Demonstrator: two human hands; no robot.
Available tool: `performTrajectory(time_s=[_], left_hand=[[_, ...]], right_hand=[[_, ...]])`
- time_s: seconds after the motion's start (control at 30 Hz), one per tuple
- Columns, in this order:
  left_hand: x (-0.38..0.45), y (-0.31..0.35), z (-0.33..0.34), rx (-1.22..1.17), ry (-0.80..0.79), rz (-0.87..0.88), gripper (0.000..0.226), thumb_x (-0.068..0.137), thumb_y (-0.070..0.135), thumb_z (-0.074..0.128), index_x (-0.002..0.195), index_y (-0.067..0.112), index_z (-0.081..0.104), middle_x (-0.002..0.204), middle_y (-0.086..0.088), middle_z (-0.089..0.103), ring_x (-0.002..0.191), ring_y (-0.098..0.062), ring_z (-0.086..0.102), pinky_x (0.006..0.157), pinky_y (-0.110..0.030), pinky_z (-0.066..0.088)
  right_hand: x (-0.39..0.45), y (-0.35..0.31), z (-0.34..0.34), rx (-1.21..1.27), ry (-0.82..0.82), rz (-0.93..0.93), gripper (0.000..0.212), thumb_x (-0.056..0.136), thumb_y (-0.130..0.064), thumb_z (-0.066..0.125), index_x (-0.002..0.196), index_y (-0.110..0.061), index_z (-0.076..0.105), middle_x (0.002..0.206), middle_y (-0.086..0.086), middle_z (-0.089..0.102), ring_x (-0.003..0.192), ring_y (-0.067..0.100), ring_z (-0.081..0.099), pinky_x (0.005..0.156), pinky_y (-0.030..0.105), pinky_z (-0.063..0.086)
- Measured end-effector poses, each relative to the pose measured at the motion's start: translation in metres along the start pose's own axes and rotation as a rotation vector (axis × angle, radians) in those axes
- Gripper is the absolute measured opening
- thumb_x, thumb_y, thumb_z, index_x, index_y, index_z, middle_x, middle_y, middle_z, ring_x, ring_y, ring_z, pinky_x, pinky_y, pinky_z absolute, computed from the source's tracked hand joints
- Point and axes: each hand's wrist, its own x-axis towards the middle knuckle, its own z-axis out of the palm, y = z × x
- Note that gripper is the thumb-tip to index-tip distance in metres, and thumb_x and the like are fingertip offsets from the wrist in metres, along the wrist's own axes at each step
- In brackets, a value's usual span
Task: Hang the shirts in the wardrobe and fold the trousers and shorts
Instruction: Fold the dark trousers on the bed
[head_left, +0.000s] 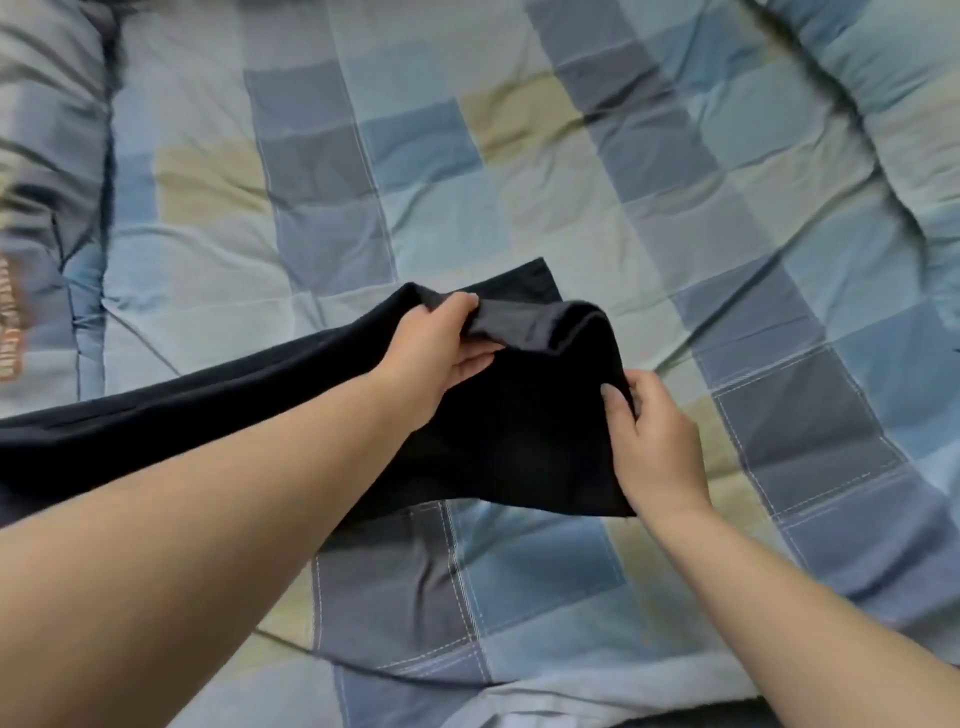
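Checked blue patchwork quilt (519, 156) underneath; both hands, left hand (441, 353) and right hand (654, 441), are pinching the black cotton trousers (519, 415), legs trailing off leftward.

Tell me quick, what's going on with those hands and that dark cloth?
Left hand and right hand both grip the black trousers. One end lifted, mid-fold, over the checked quilt. Nothing in the way.
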Motion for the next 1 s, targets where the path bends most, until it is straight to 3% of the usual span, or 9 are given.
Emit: performTrajectory(time_s=[0.13,0.23,0.3,0.43,0.57,0.67,0.73,0.8,1.0], left_hand=[[0.038,0.036,0.024,0.094,-0.068,0.009,0.032,0.099,0.040,0.045,0.119,0.016,0.053,0.120,-0.004,0.063,0.108,-0.016,0.063,0.093,-0.034,0.048],[0.058,0.029,0.025,0.270,-0.052,0.046,0.047,0.096,0.054,0.042,0.130,0.024,0.047,0.126,0.001,0.053,0.122,-0.017,0.050,0.107,-0.040,0.038],[0.063,0.004,0.016,0.482,0.034,0.133,0.045,0.094,0.055,0.044,0.125,0.023,0.052,0.116,0.006,0.052,0.117,-0.014,0.050,0.103,-0.034,0.038],[0.045,-0.073,-0.019,1.101,0.103,0.433,0.035,0.088,0.040,0.062,0.116,0.020,0.059,0.121,0.003,0.056,0.114,-0.016,0.052,0.096,-0.030,0.040],[0.022,-0.124,-0.053,1.472,0.014,0.709,0.031,0.068,0.017,0.081,0.092,0.015,0.061,0.118,-0.006,0.059,0.113,-0.032,0.055,0.092,-0.042,0.043],[0.018,-0.137,-0.073,1.579,0.092,0.694,0.041,0.058,0.019,0.087,0.092,0.014,0.063,0.120,-0.012,0.060,0.112,-0.037,0.057,0.094,-0.054,0.045],[0.018,-0.139,-0.083,1.630,0.140,0.654,0.043,0.060,0.028,0.087,0.095,0.014,0.065,0.124,-0.014,0.059,0.116,-0.037,0.055,0.098,-0.058,0.041],[0.018,-0.140,-0.091,1.664,0.131,0.655,0.044,0.062,0.029,0.086,0.097,0.014,0.066,0.128,-0.015,0.058,0.122,-0.038,0.053,0.099,-0.060,0.038],[0.008,-0.148,-0.111,1.524,0.143,0.604,0.042,0.067,0.031,0.085,0.099,0.014,0.062,0.141,-0.013,0.048,0.136,-0.035,0.038,0.106,-0.062,0.031]], right_hand=[[0.061,-0.009,0.001,-0.032,-0.009,0.068,0.026,0.097,-0.033,0.048,0.117,-0.019,0.055,0.091,-0.003,0.060,0.091,0.024,0.058,0.070,0.031,0.039],[0.087,0.004,0.010,-0.095,-0.165,0.278,0.041,0.094,-0.039,0.052,0.130,-0.018,0.049,0.114,0.003,0.060,0.106,0.026,0.057,0.081,0.030,0.043],[0.086,0.019,0.016,-0.148,-0.270,0.345,0.045,0.093,-0.040,0.054,0.129,-0.014,0.053,0.125,0.005,0.060,0.114,0.027,0.056,0.092,0.032,0.044],[0.064,0.049,0.026,-0.090,-0.243,0.403,0.038,0.091,-0.040,0.058,0.120,-0.016,0.060,0.117,0.000,0.064,0.109,0.023,0.058,0.085,0.028,0.041],[0.054,0.054,0.032,0.146,-0.110,0.502,0.014,0.088,-0.032,0.057,0.085,-0.019,0.059,0.081,-0.001,0.057,0.078,0.019,0.052,0.064,0.028,0.036],[0.046,0.055,0.035,0.257,-0.109,0.574,0.022,0.081,-0.032,0.052,0.069,-0.014,0.048,0.066,-0.001,0.043,0.067,0.019,0.040,0.062,0.036,0.044],[0.045,0.062,0.036,0.255,-0.180,0.619,0.040,0.075,-0.039,0.051,0.088,-0.002,0.057,0.079,0.004,0.053,0.077,0.021,0.049,0.086,0.046,0.050],[0.047,0.066,0.034,0.222,-0.250,0.627,0.051,0.078,-0.045,0.052,0.104,-0.001,0.059,0.098,0.012,0.066,0.093,0.028,0.061,0.089,0.041,0.047],[0.049,0.078,0.035,0.292,-0.252,0.613,0.040,0.084,-0.049,0.059,0.090,-0.011,0.069,0.104,0.004,0.070,0.093,0.022,0.067,0.099,0.045,0.047]])
